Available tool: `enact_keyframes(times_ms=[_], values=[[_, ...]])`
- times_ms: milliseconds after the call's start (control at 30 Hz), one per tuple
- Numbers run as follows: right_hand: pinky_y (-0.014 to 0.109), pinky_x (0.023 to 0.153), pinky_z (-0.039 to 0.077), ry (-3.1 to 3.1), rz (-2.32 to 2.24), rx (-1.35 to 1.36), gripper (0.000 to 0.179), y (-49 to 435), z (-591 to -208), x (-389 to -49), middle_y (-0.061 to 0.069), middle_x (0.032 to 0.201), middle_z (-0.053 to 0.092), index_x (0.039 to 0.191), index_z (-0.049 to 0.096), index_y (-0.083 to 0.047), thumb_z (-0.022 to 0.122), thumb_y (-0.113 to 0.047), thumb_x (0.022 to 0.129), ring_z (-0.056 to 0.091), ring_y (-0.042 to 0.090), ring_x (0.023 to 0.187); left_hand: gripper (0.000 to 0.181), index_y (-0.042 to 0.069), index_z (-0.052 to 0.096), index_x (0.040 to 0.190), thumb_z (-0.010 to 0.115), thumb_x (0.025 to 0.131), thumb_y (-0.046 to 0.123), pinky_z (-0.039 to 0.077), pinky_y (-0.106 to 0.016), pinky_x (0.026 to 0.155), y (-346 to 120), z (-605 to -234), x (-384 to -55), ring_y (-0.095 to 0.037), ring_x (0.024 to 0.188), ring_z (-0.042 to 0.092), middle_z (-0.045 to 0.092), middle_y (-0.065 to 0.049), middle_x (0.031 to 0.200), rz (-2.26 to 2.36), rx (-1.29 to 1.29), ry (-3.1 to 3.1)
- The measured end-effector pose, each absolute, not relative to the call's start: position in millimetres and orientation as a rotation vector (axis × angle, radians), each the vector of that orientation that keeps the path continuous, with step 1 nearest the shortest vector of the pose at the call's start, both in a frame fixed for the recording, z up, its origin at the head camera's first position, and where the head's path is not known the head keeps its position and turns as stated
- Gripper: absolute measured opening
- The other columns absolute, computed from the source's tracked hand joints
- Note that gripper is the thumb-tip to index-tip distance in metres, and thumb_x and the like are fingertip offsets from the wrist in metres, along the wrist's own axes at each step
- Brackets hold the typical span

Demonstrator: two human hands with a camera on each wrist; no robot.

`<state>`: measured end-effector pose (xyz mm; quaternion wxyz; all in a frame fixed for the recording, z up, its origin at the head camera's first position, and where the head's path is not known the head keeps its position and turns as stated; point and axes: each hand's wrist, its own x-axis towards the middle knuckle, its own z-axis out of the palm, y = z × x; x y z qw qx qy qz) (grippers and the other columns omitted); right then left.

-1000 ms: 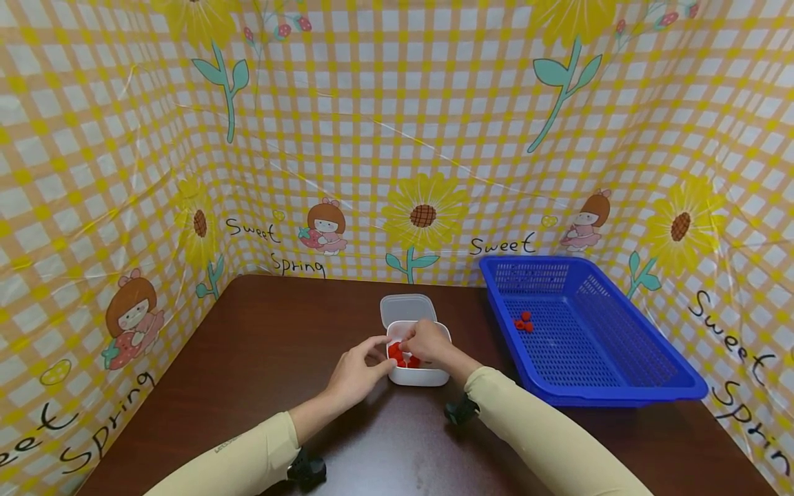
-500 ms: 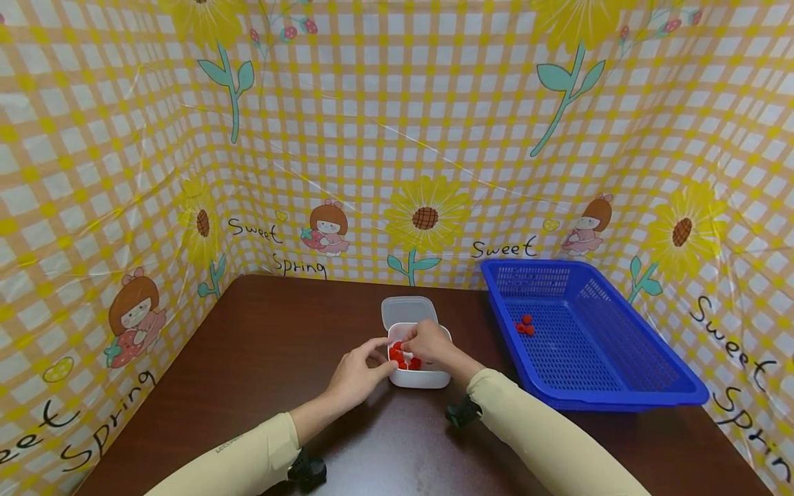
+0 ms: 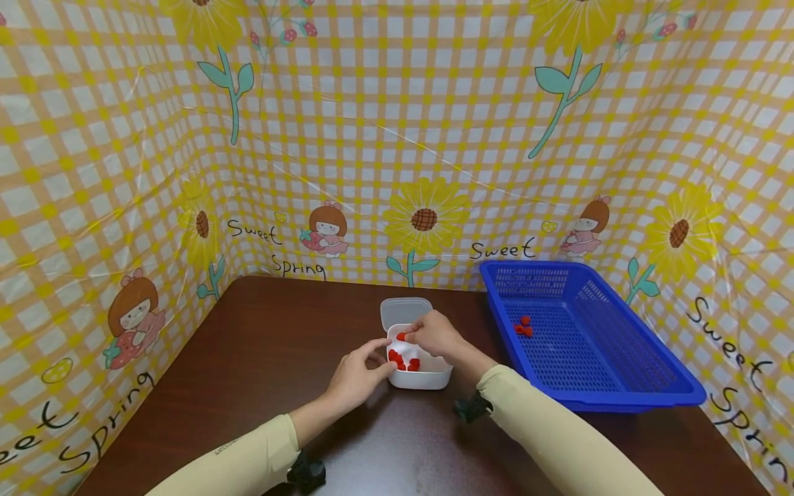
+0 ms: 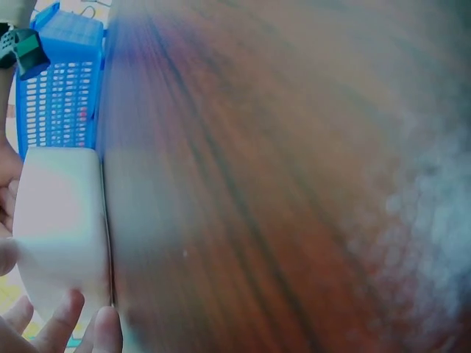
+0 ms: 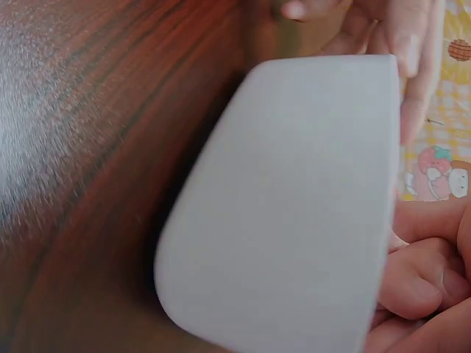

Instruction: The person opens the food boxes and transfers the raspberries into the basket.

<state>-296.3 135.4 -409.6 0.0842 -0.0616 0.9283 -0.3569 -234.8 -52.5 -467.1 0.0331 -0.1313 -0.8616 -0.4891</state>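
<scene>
A white lidded food container (image 3: 420, 379) stands on the table, its translucent lid (image 3: 406, 311) folded back behind it. Several small red raspberry-like pieces (image 3: 397, 360) lie inside on the left and front. My left hand (image 3: 355, 375) holds the container's left side, thumb at the front rim and fingers farther back. Above the container's back part, my right hand (image 3: 436, 335) pinches one small red piece (image 3: 401, 337) between thumb and fingertips. In the right wrist view the container wall (image 5: 287, 198) hides most of the inside, and the right fingers (image 5: 419, 283) curl at its rim.
A blue plastic basket (image 3: 611, 398) stands to the right, with a small group of red pieces (image 3: 524, 326) on its floor at the left. Checkered sheeting (image 3: 347, 158) walls the dark brown table (image 3: 298, 331) at the back and sides.
My right hand has risen slightly toward the back of the container and now shows a red piece at its fingertips. The left hand keeps its place at the container.
</scene>
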Motion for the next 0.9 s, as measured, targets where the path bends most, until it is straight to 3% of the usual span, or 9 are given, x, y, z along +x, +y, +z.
enact_keyframes(times_ms=[333, 467, 567, 700, 900], values=[[0.023, 0.045, 0.037, 2.743, -1.124, -0.16, 0.019, 151.7, -394.3, -304.5, 0.013, 0.096, 0.071, 0.105, 0.077, -0.001, 0.07, -0.014, 0.093, 0.043, 0.013, 0.053, 0.046, 0.021, 0.062, 0.136, 0.072, 0.092, 0.033, 0.047, -0.031, 0.072, -52.5, -468.4, -235.8, -0.012, 0.087, 0.065, 0.069, 0.007, 0.093, -1.514, -0.39, -2.657], [0.023, 0.047, 0.037, 2.748, -1.128, -0.154, 0.02, 158.0, -387.9, -306.6, 0.011, 0.097, 0.07, 0.107, 0.076, -0.002, 0.069, -0.014, 0.094, 0.042, 0.012, 0.057, 0.047, 0.022, 0.062, 0.136, 0.073, 0.092, 0.033, 0.048, -0.03, 0.072, -52.6, -469.3, -236.8, -0.011, 0.087, 0.064, 0.069, 0.007, 0.094, -1.515, -0.391, -2.657], [0.023, 0.048, 0.036, 2.747, -1.138, -0.133, 0.02, 161.7, -382.0, -307.3, 0.006, 0.085, 0.065, 0.107, 0.076, -0.002, 0.069, -0.016, 0.094, 0.041, 0.011, 0.055, 0.047, 0.023, 0.061, 0.136, 0.073, 0.092, 0.034, 0.047, -0.03, 0.071, -52.9, -470.0, -237.3, -0.011, 0.085, 0.063, 0.069, 0.006, 0.094, -1.513, -0.385, -2.664], [0.023, 0.043, 0.029, 2.716, -1.175, -0.119, 0.021, 167.0, -373.9, -308.5, -0.001, 0.059, 0.047, 0.11, 0.074, -0.001, 0.068, -0.015, 0.096, 0.03, 0.01, 0.043, 0.047, 0.024, 0.061, 0.136, 0.073, 0.092, 0.034, 0.047, -0.03, 0.069, -53.3, -470.7, -237.3, -0.011, 0.084, 0.063, 0.069, 0.006, 0.094, -1.512, -0.381, -2.667], [0.025, 0.043, 0.023, 2.667, -1.238, -0.155, 0.023, 178.4, -363.7, -309.8, -0.006, 0.051, 0.033, 0.113, 0.071, 0.001, 0.065, -0.013, 0.097, 0.023, 0.009, 0.042, 0.048, 0.022, 0.06, 0.137, 0.073, 0.092, 0.034, 0.047, -0.03, 0.069, -53.4, -468.3, -236.5, -0.011, 0.084, 0.063, 0.069, 0.006, 0.094, -1.519, -0.38, -2.661]])
